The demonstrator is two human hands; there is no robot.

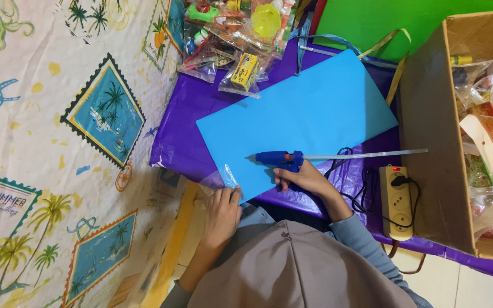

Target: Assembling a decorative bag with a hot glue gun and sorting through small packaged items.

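We've got the right hand [303, 178] clenched round the grip of the blue glue gun [279, 158], wrist bent, nozzle pointing left w/ a clear glue stick [366, 154] trailing out the back; gun sits over the near edge of the light-blue sheet [309, 111]. Left hand [222, 215] lies flat, fingers pressing clear plastic [221, 178] at the sheet's corner, gripping nothing. Sheet rests on purple cloth [184, 114], power strip [397, 199] just beside the right forearm.

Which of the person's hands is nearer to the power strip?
Right. The right hand grips the blue glue gun just beside the power strip; the left hand rests farther away at the blue sheet's corner.
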